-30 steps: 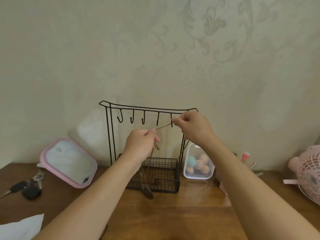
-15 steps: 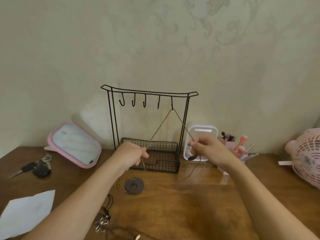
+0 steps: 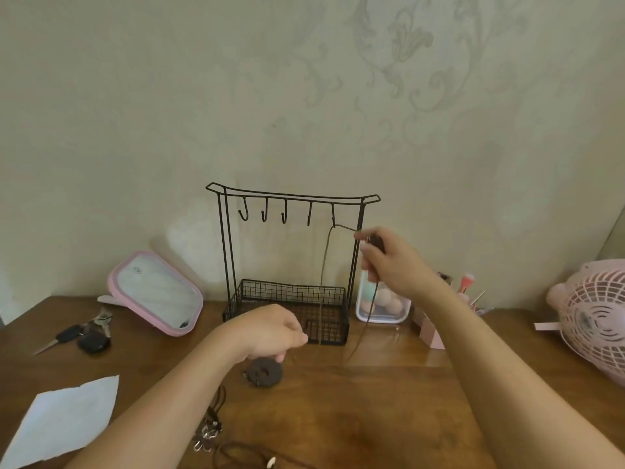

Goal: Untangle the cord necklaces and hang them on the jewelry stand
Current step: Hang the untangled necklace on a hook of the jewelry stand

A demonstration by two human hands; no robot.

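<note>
Brown cord necklace (image 3: 325,262) is being pinched by the right hand (image 3: 392,265), raised beside the right post of the jewelry stand (image 3: 291,194). The cord is crossing the rightmost hook (image 3: 333,214), with one strand dropping almost vertically into the wire basket (image 3: 287,292) and another dangling toward the wooden table (image 3: 372,401). The left hand (image 3: 270,331) is curling above a dark round pendant (image 3: 265,372); whether it is holding anything cannot be told.

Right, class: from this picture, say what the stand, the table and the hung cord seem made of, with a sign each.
Stand: thin black metal wire, matte; slim rods and mesh basket suggest it.
Table: brown wood, glossy; grain and reflections show.
Cord: brown, perhaps leather or woven fibre; too thin to tell.
</note>
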